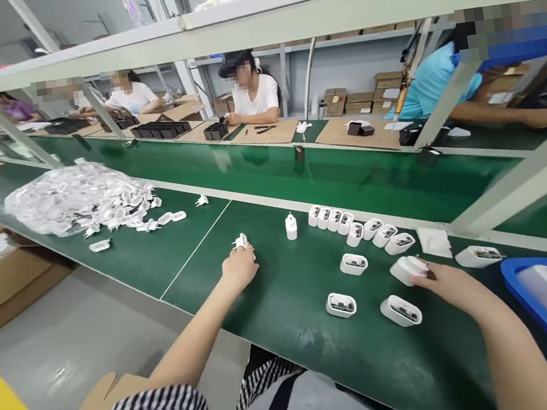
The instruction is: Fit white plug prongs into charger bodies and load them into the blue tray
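My left hand [240,270] is closed at the middle of the green bench, with a white plug cap [241,240] showing past its fingertips. On the right, my right hand [442,282] pinches a white charger housing [403,271] with a white piece at its top; its fingers partly cover that piece. Around it stand several open white housings with circuit boards inside, such as one near the front [401,310] and one to its left [341,305]. A row of similar housings [336,217] runs along the bench's back edge. Between my hands, a capped charger [291,227] stands upright.
A clear bag of white plug caps [70,195] spills onto the bench at left. A blue-rimmed tray [516,287] of white parts sits at far right. Beyond the green channel [248,168], several people work. A slanted metal post [510,167] rises at right.
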`<action>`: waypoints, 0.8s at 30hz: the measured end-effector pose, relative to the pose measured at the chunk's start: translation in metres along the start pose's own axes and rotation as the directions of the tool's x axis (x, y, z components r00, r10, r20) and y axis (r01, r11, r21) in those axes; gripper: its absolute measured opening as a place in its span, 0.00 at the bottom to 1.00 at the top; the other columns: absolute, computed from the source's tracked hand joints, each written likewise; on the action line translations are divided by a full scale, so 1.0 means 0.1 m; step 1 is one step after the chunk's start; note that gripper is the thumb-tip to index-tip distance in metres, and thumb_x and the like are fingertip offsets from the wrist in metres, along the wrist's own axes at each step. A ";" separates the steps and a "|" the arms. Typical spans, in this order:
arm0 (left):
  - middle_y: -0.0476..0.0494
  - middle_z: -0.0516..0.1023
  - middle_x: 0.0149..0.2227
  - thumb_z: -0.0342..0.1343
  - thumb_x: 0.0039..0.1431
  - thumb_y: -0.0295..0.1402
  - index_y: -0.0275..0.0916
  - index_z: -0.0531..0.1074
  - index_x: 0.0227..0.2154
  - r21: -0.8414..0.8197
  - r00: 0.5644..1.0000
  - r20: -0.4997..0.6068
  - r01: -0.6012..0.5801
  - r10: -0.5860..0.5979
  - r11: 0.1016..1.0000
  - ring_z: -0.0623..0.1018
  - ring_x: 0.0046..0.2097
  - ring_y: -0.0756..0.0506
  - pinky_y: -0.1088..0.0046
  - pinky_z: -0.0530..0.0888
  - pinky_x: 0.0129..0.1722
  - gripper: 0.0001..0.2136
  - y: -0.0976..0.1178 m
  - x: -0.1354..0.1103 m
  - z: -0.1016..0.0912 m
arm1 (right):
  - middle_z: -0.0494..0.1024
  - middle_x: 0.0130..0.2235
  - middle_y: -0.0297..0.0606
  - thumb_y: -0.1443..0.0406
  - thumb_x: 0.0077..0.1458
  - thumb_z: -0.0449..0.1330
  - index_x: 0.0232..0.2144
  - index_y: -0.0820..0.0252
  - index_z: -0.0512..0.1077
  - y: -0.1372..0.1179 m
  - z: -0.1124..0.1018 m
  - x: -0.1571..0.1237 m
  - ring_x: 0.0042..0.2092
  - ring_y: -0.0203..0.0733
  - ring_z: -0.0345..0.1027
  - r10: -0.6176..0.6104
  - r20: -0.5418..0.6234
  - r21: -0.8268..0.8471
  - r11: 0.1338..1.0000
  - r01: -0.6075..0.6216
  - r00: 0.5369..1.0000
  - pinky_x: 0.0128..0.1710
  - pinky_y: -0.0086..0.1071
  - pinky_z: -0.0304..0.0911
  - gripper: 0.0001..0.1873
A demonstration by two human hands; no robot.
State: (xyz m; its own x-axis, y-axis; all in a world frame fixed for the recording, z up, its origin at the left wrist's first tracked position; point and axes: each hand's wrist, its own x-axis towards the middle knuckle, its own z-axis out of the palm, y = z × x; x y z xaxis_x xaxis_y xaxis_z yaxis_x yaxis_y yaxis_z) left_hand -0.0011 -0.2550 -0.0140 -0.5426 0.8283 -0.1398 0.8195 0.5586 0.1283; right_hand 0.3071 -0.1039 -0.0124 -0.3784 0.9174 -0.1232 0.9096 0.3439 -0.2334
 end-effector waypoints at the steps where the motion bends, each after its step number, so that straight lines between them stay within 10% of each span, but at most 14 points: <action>1: 0.35 0.62 0.43 0.46 0.48 0.28 0.36 0.61 0.42 -0.012 0.999 -0.030 0.013 -0.013 1.000 0.63 0.45 0.36 0.62 0.63 0.37 0.16 -0.09 0.02 0.11 | 0.71 0.40 0.52 0.56 0.40 0.52 0.41 0.70 0.65 0.01 -0.02 -0.04 0.38 0.52 0.66 0.032 -0.018 -0.021 0.999 -0.033 0.999 0.32 0.38 0.62 0.27; 7: 0.40 0.62 0.42 0.47 0.47 0.31 0.41 0.66 0.32 -0.477 0.980 -0.200 -0.120 0.025 0.871 0.60 0.47 0.36 0.62 0.60 0.41 0.07 -0.18 0.08 0.40 | 0.64 0.46 0.48 0.54 0.45 0.47 0.48 0.65 0.55 0.05 -0.16 -0.59 0.38 0.46 0.65 0.013 -0.261 0.107 0.994 0.015 0.965 0.32 0.37 0.63 0.30; 11: 0.44 0.67 0.35 0.49 0.46 0.35 0.39 0.65 0.29 -0.844 0.975 -0.034 -0.146 0.221 0.517 0.68 0.38 0.45 0.72 0.65 0.32 0.07 0.25 -0.04 0.14 | 0.70 0.37 0.39 0.56 0.48 0.48 0.45 0.56 0.58 -0.13 -0.07 -0.94 0.32 0.38 0.66 -0.193 -0.331 0.196 0.943 0.267 0.924 0.26 0.29 0.64 0.21; 14: 0.46 0.70 0.29 0.49 0.46 0.37 0.36 0.64 0.31 -0.970 0.798 0.208 0.095 0.566 0.222 0.70 0.30 0.50 0.77 0.65 0.25 0.11 0.79 -0.18 -0.02 | 0.66 0.41 0.41 0.62 0.49 0.49 0.46 0.54 0.55 -0.36 0.06 -1.04 0.34 0.36 0.65 -0.364 -0.427 0.189 0.860 0.475 0.828 0.29 0.28 0.64 0.20; 18: 0.51 0.67 0.19 0.51 0.44 0.33 0.34 0.66 0.28 -0.909 0.474 0.411 0.274 0.779 0.313 0.67 0.20 0.56 0.82 0.62 0.18 0.09 1.40 -0.22 -0.04 | 0.60 0.48 0.42 0.69 0.50 0.48 0.46 0.50 0.57 -0.54 0.15 -1.02 0.38 0.37 0.63 -0.495 -0.449 0.046 0.819 0.573 0.744 0.31 0.30 0.64 0.19; 24: 0.54 0.65 0.14 0.47 0.45 0.25 0.32 0.65 0.21 -0.882 0.365 0.472 0.213 0.802 0.421 0.64 0.16 0.58 0.83 0.61 0.17 0.04 1.79 -0.10 0.03 | 0.64 0.45 0.39 0.70 0.51 0.43 0.50 0.49 0.52 -0.36 0.16 -0.92 0.43 0.38 0.62 -0.372 -0.437 0.083 0.890 0.449 0.819 0.36 0.32 0.64 0.23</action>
State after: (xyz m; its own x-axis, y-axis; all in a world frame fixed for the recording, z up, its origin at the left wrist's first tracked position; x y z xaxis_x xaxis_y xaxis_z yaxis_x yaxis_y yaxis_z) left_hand 0.1512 -0.1634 0.0068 0.5464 0.7295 -0.4114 0.0670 0.4515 0.8897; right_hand 0.3064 -0.2037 -0.0077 -0.5735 0.7106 0.4075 0.6248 0.7012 -0.3435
